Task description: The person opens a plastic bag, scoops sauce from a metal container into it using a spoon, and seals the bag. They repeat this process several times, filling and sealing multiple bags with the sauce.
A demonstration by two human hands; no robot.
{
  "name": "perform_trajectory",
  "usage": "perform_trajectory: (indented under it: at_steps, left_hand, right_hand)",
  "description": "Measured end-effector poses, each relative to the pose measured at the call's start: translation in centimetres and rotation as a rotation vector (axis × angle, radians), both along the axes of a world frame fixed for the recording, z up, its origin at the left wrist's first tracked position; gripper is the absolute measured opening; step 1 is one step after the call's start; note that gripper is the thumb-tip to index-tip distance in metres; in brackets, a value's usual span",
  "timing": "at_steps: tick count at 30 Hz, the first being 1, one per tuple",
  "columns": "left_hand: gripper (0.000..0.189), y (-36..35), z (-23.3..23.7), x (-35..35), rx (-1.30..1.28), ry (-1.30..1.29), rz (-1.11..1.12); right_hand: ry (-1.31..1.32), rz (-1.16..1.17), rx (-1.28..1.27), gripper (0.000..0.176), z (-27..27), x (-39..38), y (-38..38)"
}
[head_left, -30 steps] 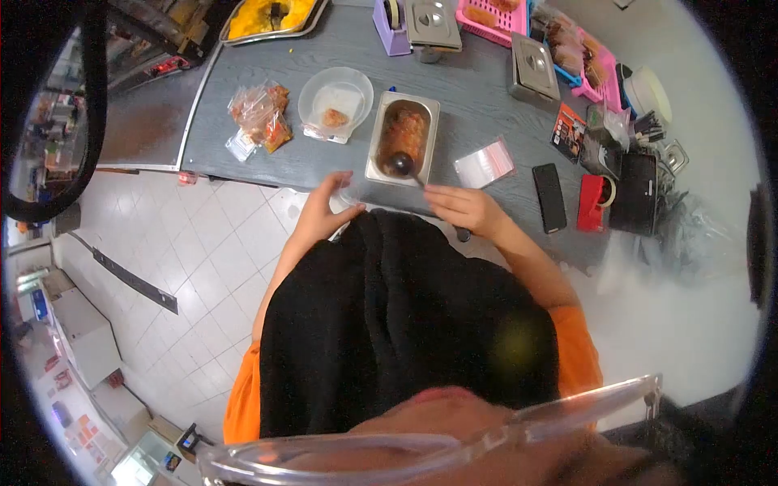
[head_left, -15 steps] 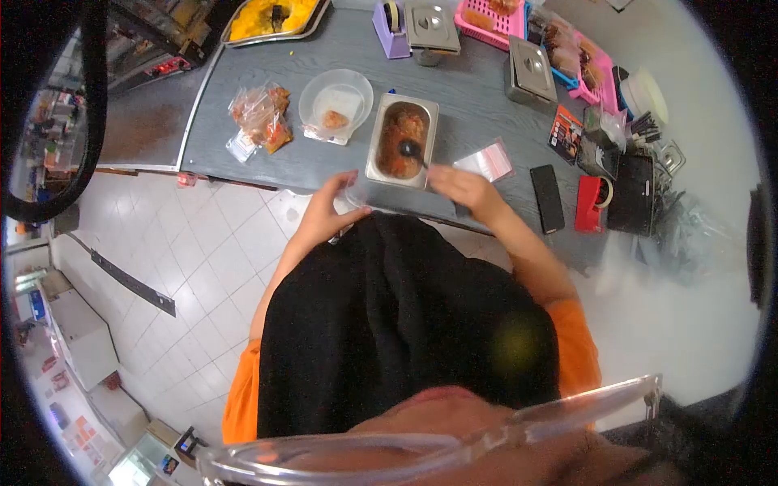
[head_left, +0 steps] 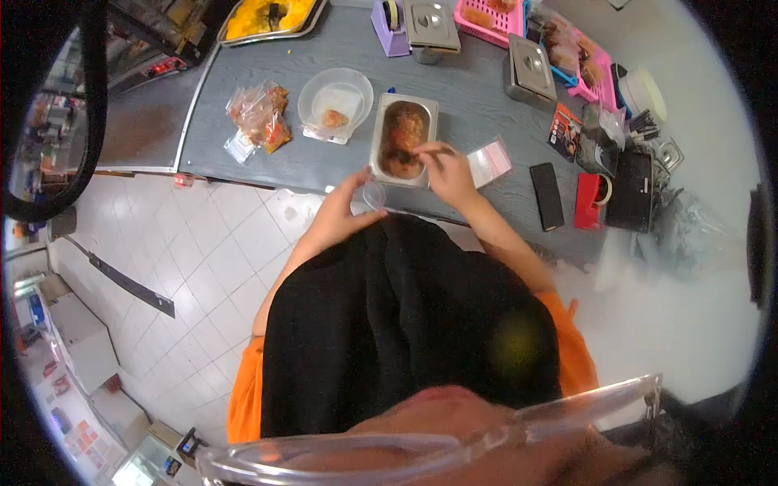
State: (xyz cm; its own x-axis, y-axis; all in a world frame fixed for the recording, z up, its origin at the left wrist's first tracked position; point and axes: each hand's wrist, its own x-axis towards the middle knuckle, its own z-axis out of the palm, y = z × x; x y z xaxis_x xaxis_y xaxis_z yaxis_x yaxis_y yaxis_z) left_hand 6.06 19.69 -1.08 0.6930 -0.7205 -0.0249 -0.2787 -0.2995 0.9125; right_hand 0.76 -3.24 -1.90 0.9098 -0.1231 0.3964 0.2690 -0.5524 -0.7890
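A steel food pan (head_left: 377,121) holds a chunky reddish-brown sauce (head_left: 408,128). My right hand (head_left: 450,174) grips the handle of a black spoon (head_left: 399,155), whose bowl dips into the near part of the sauce. At the pan's near left corner, my left hand (head_left: 340,209) curves around a see-through plastic bag (head_left: 374,195) with a rounded mouth; its full shape is hard to make out. Left of the pan stands a clear round bowl (head_left: 356,85) with a small orange-brown lump (head_left: 333,119) in it. Farther left lie filled plastic bags (head_left: 261,113).
Near my right forearm are a small printed zip bag (head_left: 488,162), a black phone (head_left: 546,198) and a red tape dispenser (head_left: 590,202). Lidded steel pans (head_left: 531,69), pink baskets (head_left: 596,61), a purple tape dispenser (head_left: 391,32) and a tray of yellow food (head_left: 304,31) line the back.
My right hand has moved left over the pan's near right edge, and the spoon bowl sits lower in the sauce. My left hand has shifted slightly right with the clear plastic.
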Motion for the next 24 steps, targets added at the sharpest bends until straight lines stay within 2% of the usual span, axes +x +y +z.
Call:
perform_trajectory:
  at_steps: [6,8,9,13,15,19,24]
  left_hand:
    - [0.063,0.0,0.3,0.2,0.021,-0.008,-0.011]
    - [0.063,-0.2,0.3,0.2,0.011,-0.006,0.004]
    - [0.063,-0.3,0.2,0.3,0.009,-0.005,0.002]
    - [0.064,-0.1,0.2,0.4,-0.014,0.022,-0.001]
    - [0.064,-0.2,0.0,0.5,-0.025,0.021,-0.002]
    - [0.064,-0.2,0.1,0.4,-0.03,0.026,0.007]
    - [0.064,-0.1,0.4,0.7,-0.051,0.033,0.013]
  right_hand:
    - [0.11,-0.1,0.204,0.009,-1.7,-0.5,2.5]
    - [-0.008,-0.254,0.71,0.011,-3.4,0.1,2.4]
    - [0.032,-0.269,0.772,0.013,-3.5,0.0,2.4]
    - [0.075,-0.309,0.87,0.012,-3.5,-0.6,1.8]
    - [0.071,-0.433,1.064,0.012,-3.5,-0.6,1.3]
    - [0.134,-0.409,1.123,0.013,-3.0,-1.0,0.7]
    - [0.05,-0.549,1.253,0.013,-4.0,-1.4,-0.1]
